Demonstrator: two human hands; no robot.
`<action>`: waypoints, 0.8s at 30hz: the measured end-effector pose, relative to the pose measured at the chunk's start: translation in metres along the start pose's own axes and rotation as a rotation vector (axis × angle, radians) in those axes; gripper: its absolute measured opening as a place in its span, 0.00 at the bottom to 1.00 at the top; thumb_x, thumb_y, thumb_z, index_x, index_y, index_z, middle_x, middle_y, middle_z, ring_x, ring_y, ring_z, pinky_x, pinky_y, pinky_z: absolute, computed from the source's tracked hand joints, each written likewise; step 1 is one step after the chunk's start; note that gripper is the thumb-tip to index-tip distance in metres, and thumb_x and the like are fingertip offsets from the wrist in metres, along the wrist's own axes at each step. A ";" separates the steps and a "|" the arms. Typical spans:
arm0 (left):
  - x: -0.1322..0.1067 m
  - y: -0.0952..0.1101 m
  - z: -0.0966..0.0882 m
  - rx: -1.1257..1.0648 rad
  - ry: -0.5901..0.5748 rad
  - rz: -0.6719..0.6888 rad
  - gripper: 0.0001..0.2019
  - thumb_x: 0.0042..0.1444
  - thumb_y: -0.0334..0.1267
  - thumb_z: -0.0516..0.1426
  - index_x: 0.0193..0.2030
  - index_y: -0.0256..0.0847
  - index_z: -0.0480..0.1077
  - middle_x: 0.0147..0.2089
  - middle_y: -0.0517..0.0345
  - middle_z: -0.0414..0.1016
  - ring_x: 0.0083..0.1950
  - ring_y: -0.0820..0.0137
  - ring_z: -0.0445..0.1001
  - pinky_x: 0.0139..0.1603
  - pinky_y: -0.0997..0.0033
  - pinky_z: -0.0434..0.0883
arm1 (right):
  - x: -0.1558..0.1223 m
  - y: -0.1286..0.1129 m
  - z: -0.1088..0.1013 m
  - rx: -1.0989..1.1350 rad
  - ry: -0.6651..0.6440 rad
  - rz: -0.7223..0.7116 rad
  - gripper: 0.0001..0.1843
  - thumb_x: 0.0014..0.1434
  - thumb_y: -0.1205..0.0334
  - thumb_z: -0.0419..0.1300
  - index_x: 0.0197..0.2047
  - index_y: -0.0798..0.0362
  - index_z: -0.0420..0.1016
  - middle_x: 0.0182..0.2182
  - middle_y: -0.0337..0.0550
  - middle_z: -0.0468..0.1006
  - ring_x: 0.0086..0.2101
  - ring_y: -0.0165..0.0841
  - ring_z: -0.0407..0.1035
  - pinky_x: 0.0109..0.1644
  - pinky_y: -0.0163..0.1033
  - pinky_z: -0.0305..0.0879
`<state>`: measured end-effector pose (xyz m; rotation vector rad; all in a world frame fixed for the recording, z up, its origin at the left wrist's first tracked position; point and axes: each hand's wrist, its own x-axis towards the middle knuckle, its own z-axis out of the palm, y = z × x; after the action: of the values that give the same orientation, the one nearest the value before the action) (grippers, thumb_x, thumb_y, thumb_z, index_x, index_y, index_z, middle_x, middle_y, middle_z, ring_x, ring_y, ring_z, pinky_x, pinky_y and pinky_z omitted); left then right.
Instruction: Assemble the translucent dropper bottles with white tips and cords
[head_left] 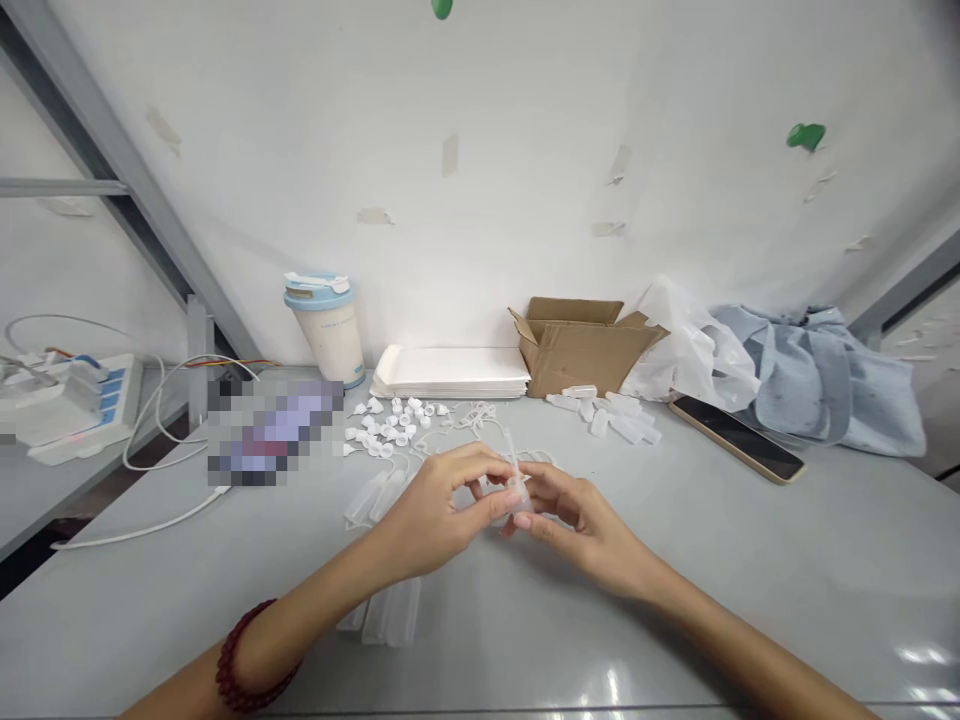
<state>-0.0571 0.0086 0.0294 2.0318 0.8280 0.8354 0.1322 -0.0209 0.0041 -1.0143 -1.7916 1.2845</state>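
Observation:
My left hand (pixel 442 510) pinches a small translucent plastic piece (pixel 520 495) between thumb and fingers, above the middle of the table. A thin clear stem rises from its top. My right hand (pixel 581 520) grips the same piece from the other side, and its lower part is mostly hidden by my fingers. Just beyond my left hand lie several small white caps (pixel 390 427) with pointed tips and a tangle of white cords (pixel 476 415). Flat translucent sleeves (pixel 371 497) with cords lie beside my left wrist, and more translucent sleeves (pixel 394 610) lie below that forearm.
Against the wall stand a cup (pixel 330 330), a stack of white boxes (pixel 454 370) and an open cardboard box (pixel 581 355). Several translucent pieces (pixel 619 415) lie before it. A phone (pixel 739 438), plastic bag (pixel 686 345) and blue cloth bag (pixel 825 380) are right; a power strip (pixel 112 400) is left.

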 end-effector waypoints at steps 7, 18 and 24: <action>-0.004 0.000 -0.005 0.088 -0.026 0.061 0.08 0.58 0.37 0.54 0.40 0.46 0.75 0.42 0.55 0.70 0.43 0.67 0.71 0.43 0.66 0.71 | 0.002 -0.009 -0.002 0.137 -0.098 -0.005 0.12 0.62 0.57 0.54 0.43 0.54 0.73 0.33 0.43 0.77 0.38 0.33 0.70 0.45 0.40 0.63; -0.001 -0.006 0.000 -0.031 0.001 -0.061 0.10 0.57 0.35 0.55 0.41 0.47 0.77 0.36 0.59 0.73 0.37 0.71 0.71 0.36 0.73 0.70 | 0.000 0.004 0.007 0.075 0.042 0.070 0.13 0.58 0.56 0.58 0.45 0.53 0.71 0.30 0.41 0.76 0.29 0.29 0.68 0.35 0.36 0.65; 0.000 -0.006 0.001 -0.250 0.025 -0.133 0.08 0.53 0.34 0.58 0.40 0.40 0.76 0.38 0.57 0.76 0.39 0.69 0.75 0.42 0.70 0.73 | 0.002 0.005 0.008 0.103 0.107 0.086 0.20 0.56 0.57 0.61 0.50 0.51 0.64 0.28 0.39 0.75 0.29 0.30 0.69 0.34 0.37 0.66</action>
<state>-0.0582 0.0112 0.0241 1.7319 0.8196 0.8456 0.1255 -0.0214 -0.0028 -1.0918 -1.6005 1.3350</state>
